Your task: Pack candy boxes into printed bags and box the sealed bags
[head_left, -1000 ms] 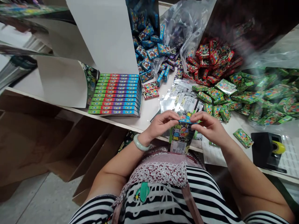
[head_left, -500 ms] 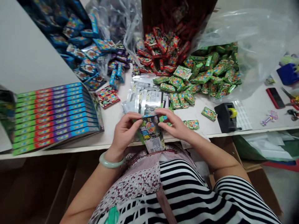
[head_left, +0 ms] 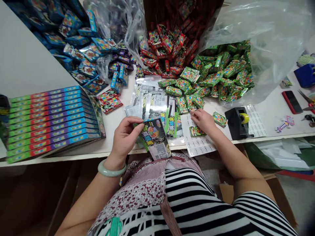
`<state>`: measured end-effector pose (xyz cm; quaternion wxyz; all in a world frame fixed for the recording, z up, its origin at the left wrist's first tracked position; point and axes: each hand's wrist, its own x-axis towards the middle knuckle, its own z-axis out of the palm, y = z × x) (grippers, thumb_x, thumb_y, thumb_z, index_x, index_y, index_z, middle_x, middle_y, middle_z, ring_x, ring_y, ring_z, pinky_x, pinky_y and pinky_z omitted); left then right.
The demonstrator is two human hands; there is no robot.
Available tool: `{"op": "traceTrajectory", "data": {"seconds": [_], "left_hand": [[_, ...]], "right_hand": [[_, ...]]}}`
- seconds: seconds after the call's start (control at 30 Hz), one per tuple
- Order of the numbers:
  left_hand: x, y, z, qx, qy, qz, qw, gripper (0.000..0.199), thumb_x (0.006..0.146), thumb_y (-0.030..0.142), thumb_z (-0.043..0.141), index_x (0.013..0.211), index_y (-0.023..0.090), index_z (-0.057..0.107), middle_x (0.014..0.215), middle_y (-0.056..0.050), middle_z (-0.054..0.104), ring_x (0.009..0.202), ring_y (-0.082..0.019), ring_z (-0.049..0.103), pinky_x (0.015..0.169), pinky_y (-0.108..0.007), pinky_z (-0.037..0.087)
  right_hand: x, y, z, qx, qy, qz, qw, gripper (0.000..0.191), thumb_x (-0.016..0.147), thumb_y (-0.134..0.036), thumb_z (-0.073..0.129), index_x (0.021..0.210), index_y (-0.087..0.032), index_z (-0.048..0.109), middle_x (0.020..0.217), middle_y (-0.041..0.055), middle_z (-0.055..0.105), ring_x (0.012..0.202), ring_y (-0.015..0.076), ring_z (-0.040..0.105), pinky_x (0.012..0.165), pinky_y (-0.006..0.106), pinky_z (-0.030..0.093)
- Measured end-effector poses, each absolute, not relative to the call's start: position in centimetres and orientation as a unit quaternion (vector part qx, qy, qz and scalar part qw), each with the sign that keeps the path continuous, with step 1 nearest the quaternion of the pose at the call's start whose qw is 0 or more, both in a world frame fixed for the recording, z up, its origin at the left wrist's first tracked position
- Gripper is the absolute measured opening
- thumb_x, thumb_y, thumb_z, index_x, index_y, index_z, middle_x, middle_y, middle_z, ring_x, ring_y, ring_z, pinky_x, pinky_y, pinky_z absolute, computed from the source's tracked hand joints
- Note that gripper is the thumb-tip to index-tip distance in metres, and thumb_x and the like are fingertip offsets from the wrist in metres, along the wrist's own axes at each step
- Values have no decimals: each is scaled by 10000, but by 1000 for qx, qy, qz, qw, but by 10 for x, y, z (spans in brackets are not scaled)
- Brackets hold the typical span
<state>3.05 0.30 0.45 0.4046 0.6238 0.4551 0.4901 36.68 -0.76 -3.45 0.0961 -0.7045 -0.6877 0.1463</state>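
Observation:
My left hand [head_left: 127, 135] pinches the upper left corner of a black printed packet [head_left: 154, 136] with colourful lettering and a barcode panel, tilted over the table's front edge. At the upper part of a white sticker sheet [head_left: 200, 146] with oval labels, my right hand [head_left: 203, 120] has its thumb and fingers closed at the paper; the fingertips are partly hidden. A small green box [head_left: 197, 131] lies on that sheet, just below my right fingers. Behind the held packet is an overlapping pile of similar clear-and-black packets [head_left: 157, 101].
Small red boxes [head_left: 167, 44], green boxes [head_left: 214, 78] and blue boxes [head_left: 83, 52] lie heaped at the back beside clear plastic bags [head_left: 273, 49]. Stacked multicoloured display boxes [head_left: 54, 121] stand left. A tape dispenser [head_left: 237, 123], red phone [head_left: 292, 101] and scissors [head_left: 307, 101] sit right.
My right hand has let go of the packet and moved right to the sticker sheet. The packet, now in my left hand only, has tilted.

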Motion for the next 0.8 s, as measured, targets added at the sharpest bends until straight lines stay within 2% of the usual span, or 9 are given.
{"op": "traceTrajectory", "data": {"seconds": [0.1,0.3,0.37,0.47,0.53,0.6,0.67,0.8], "left_hand": [[31,3,5,623,454,491,405,87,814,255,704,884,215,673,910,-13,678,899,-149,638,831,-285,508],[31,3,2,619,459,496,401,99,815,266,705,893,215,672,915,-14,674,899,-153,634,823,-288,506],[30,3,2,620,458,493,404,100,821,272,701,897,217,669,914,-14,674,895,-153,633,820,-289,505],[30,4,2,625,451,491,406,113,836,297,699,904,217,657,911,-16,667,885,-157,628,811,-293,507],[33,4,1,631,440,493,407,133,847,323,697,907,216,647,909,-18,658,879,-158,624,805,-294,506],[37,4,0,636,427,495,409,163,850,353,701,908,215,635,901,-18,648,873,-158,621,803,-295,504],[43,4,1,642,415,494,413,184,855,377,699,902,216,623,887,-15,637,863,-156,614,798,-294,500],[50,1,7,655,399,482,424,197,898,405,648,885,214,602,872,-12,623,851,-147,595,797,-291,487]], "right_hand": [[367,-7,-37,-702,-692,140,92,277,918,-285,596,1165,-234,709,1060,90,689,931,241,652,712,321,446],[370,-7,-43,-693,-685,166,148,114,876,-273,622,932,-226,709,1012,63,676,840,206,632,718,322,448],[377,-8,-45,-690,-671,199,186,84,853,-281,622,851,-221,680,968,55,670,810,194,617,728,326,458],[395,-10,-41,-670,-606,326,278,137,825,-349,619,786,-220,599,805,14,636,727,170,597,695,316,483],[404,-12,-27,-644,-570,380,342,202,815,-409,633,782,-223,559,723,-14,588,676,152,570,657,297,482],[399,-13,-1,-610,-585,379,377,218,822,-424,651,806,-224,564,726,-19,571,675,139,550,652,282,468],[376,-12,32,-562,-643,368,368,169,858,-387,641,845,-227,590,781,-4,596,715,138,557,674,276,457],[302,1,88,-435,-770,369,285,100,896,-311,595,840,-228,603,817,19,641,753,156,581,704,287,455]]}}
